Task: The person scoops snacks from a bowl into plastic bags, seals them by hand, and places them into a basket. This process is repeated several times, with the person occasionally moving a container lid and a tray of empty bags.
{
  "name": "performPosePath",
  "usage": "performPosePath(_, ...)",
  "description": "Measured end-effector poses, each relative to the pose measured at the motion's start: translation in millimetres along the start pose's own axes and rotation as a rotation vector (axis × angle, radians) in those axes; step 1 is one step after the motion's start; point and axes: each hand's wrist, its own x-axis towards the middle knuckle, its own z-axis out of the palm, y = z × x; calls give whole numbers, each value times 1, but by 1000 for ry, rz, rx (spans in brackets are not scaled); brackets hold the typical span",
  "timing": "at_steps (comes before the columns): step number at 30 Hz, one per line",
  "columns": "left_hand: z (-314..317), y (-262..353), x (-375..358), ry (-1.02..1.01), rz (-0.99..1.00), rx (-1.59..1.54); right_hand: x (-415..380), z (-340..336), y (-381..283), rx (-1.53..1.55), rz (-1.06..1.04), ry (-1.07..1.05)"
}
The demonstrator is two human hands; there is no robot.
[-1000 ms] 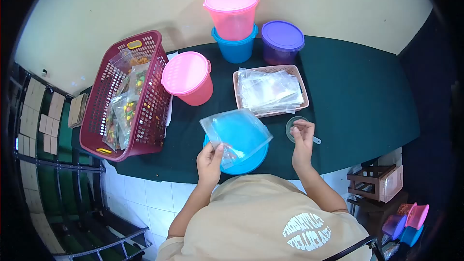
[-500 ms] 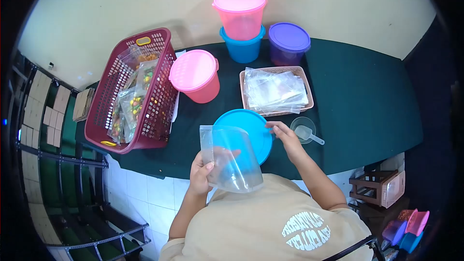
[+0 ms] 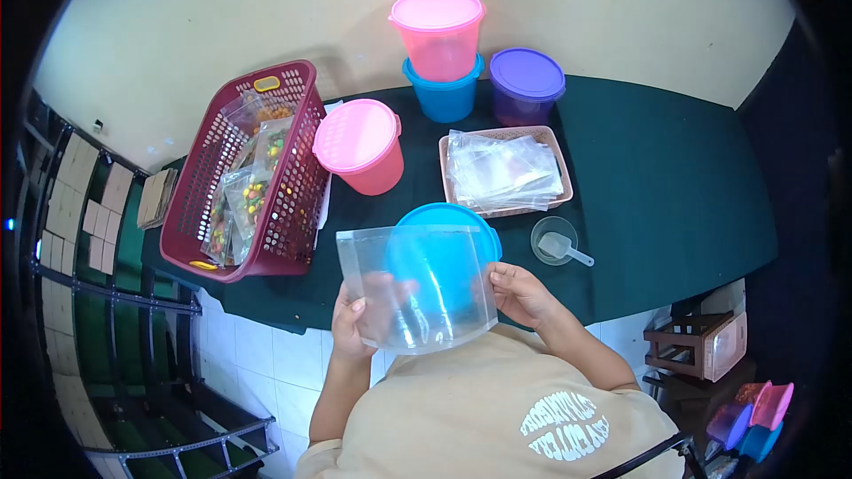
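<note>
A clear plastic bag point(image 3: 424, 297) is stretched flat between my two hands, with nothing visible inside. My left hand point(image 3: 352, 324) grips its left edge, thumb in front and fingers behind the film. At the right edge, my right hand point(image 3: 519, 291) pinches the bag between thumb and fingers. Behind the bag, partly seen through it, stands a tub with a round blue lid point(image 3: 448, 222). A small clear bowl point(image 3: 543, 231) with a white scoop point(image 3: 568, 250) in it lies to the right of my right hand.
A pink basket point(image 3: 566, 200) holds a stack of clear bags point(image 3: 506, 168). Lidded tubs stand behind: a pink tub point(image 3: 373, 168), a pink one point(image 3: 439, 44) stacked on a blue one point(image 3: 445, 99), and a purple one point(image 3: 525, 93). The maroon laundry basket point(image 3: 297, 186) at left contains filled bags point(image 3: 248, 200).
My right hand has come down from beside the blue lid and taken hold of the bag's right edge. The bag, curled before, is now spread wider and flatter. My left hand has shifted slightly left.
</note>
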Motion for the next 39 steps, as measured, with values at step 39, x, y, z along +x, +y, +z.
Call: performPosePath(39,32,-2,-12,137,23,1553,10,56,-2,-1503,-494,318)
